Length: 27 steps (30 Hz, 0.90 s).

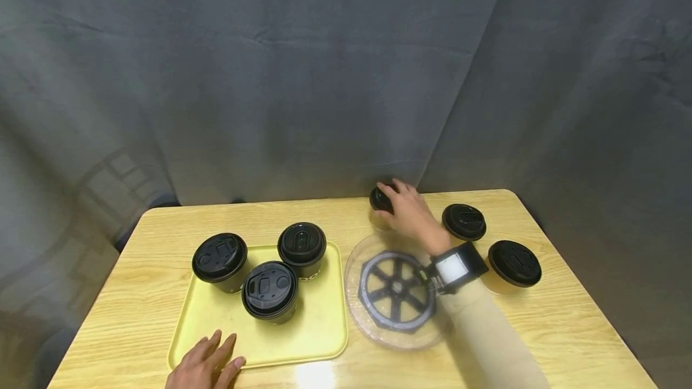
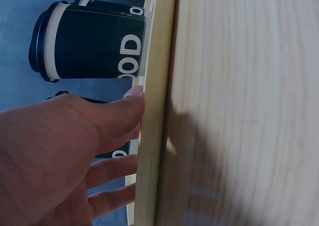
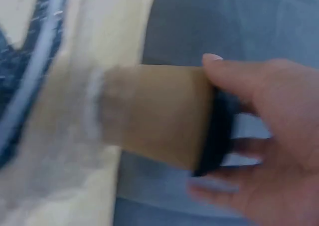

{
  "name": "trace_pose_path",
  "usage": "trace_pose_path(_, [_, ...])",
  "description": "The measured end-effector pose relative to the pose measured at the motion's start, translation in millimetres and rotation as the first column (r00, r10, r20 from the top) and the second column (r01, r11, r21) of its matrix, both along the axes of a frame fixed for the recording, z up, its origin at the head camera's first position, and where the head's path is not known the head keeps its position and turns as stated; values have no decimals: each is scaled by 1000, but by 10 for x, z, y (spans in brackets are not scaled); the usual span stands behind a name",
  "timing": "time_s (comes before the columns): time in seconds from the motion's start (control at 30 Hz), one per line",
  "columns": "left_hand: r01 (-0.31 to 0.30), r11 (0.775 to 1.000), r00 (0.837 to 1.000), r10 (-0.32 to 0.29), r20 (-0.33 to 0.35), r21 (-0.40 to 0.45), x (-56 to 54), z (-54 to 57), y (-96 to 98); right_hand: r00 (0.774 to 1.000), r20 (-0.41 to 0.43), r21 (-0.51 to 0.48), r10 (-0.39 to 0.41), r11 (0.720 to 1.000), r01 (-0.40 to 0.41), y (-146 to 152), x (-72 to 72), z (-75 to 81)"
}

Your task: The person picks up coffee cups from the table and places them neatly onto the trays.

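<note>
At the back of the table my right hand [image 1: 412,212] grips a brown paper cup [image 3: 162,113] by its black lid [image 3: 218,131], thumb on one side and fingers on the other. The cup stands just past the far rim of a clear round turntable [image 1: 354,281], which has a dark spoked wheel in its middle. My left hand [image 1: 200,366] rests at the front left edge of a yellow tray [image 1: 319,341], fingers loosely extended and touching the rim. On the tray are three dark, black-lidded paper cups, the nearest cup [image 2: 94,44] bearing white letters.
Right of the turntable stand two more black-lidded brown cups, a rear cup [image 1: 464,222] and a front cup [image 1: 513,264], close to my right forearm. A grey curtain [image 1: 303,107] hangs behind the wooden table [image 1: 130,293].
</note>
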<state>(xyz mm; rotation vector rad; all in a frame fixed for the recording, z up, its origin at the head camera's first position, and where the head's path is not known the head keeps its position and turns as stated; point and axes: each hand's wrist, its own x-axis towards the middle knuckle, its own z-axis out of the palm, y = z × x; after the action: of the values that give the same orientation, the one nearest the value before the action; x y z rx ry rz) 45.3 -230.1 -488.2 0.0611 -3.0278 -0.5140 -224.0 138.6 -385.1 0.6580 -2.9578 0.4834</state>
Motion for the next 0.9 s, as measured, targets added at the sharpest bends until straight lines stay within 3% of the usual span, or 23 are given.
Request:
trace_pose_path(0.1, [-5, 1000, 999, 5, -31, -3, 16, 4, -27, 998, 61, -57, 30, 998, -26, 39, -68, -72])
trace_pose_path(0.23, [-27, 1000, 999, 27, -45, -3, 38, 18, -76, 997, 51, -128, 50, 991, -43, -21, -107, -102])
trace_pose_path(0.5, [-30, 1000, 999, 30, 36, -1, 19, 29, -87, 1000, 17, -130, 12, 991, -10, -42, -111, -122])
trace_pose_path(0.6, [-27, 1000, 999, 27, 29, 0, 30, 18, -80, 1000, 8, -134, -1, 991, 2, 0, -102, -83])
trace_pose_path(0.73, [-23, 1000, 1000, 23, -9, -3, 52, 18, -57, 997, -50, -184, -57, 982, 47, 85, 47, 146])
trace_pose_path(0.9, [-42, 999, 998, 42, -50, -9, 113, 30, -73, 987, -153, -206, -58, 978, 25, 121, 429, 408])
